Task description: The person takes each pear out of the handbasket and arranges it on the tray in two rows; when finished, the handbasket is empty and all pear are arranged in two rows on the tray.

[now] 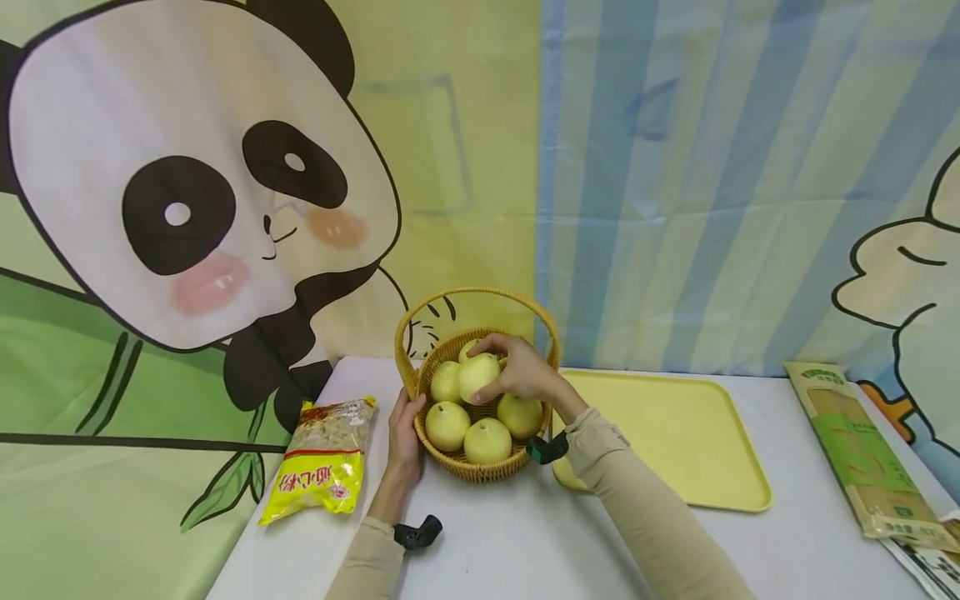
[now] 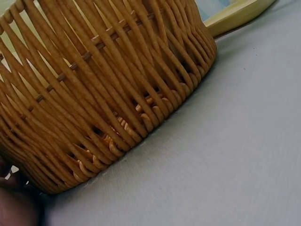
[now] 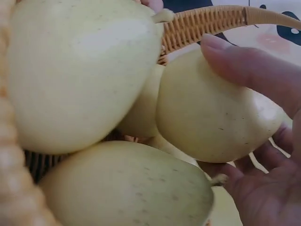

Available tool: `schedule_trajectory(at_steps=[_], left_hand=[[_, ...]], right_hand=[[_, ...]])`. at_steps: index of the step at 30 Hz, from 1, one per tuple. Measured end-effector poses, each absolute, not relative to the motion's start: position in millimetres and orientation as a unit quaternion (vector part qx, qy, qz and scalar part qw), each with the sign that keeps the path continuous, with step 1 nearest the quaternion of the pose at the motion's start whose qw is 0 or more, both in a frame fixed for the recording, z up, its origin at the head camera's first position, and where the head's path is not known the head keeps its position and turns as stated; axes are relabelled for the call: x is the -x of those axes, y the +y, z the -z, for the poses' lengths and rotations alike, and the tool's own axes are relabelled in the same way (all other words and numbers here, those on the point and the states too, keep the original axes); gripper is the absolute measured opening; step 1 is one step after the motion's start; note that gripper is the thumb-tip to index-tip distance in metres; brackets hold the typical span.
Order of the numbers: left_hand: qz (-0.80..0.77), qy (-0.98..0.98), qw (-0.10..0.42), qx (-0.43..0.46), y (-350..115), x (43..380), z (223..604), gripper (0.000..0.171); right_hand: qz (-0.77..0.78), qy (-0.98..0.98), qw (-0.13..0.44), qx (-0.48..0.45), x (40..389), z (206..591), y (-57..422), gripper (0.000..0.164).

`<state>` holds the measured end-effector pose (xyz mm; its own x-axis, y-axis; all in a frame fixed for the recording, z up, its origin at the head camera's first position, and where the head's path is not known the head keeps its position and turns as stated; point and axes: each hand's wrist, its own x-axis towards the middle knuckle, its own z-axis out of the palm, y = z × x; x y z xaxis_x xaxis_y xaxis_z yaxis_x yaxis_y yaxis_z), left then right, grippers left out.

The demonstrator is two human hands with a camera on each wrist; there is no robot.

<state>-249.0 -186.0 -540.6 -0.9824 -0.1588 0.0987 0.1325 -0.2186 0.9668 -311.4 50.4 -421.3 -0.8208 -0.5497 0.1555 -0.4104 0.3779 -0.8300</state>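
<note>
A round wicker basket with a tall arched handle stands on the table, holding several pale yellow-green pears. My left hand grips the basket's left side; only a blurred bit of that hand shows in the left wrist view, beside the woven wall. Over the basket, my right hand holds one pear between thumb and fingers. In the right wrist view the thumb lies across the top of this pear, with fingers beneath, and two other pears sit close by.
Right of the basket lies a yellow tray, partly covered by my right forearm. A yellow bag of food lies to the left. A flat green-and-tan packet is at the far right. A printed panda curtain hangs behind the table.
</note>
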Motion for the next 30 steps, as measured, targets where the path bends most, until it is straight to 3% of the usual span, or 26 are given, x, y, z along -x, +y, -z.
schedule_trajectory(at_steps=[13,19,30], left_hand=[[0.775,-0.626,0.089,-0.026,-186,249,539,0.049],[0.776,-0.624,0.094,-0.028,-186,249,540,0.047],[0.771,-0.628,0.101,-0.03,-185,247,538,0.046]], right_hand=[[0.572,0.75,0.053,0.33,279,401,76,0.075],[0.586,0.733,0.061,0.341,256,391,94,0.071],[0.622,0.698,-0.016,0.355,255,406,162,0.072]])
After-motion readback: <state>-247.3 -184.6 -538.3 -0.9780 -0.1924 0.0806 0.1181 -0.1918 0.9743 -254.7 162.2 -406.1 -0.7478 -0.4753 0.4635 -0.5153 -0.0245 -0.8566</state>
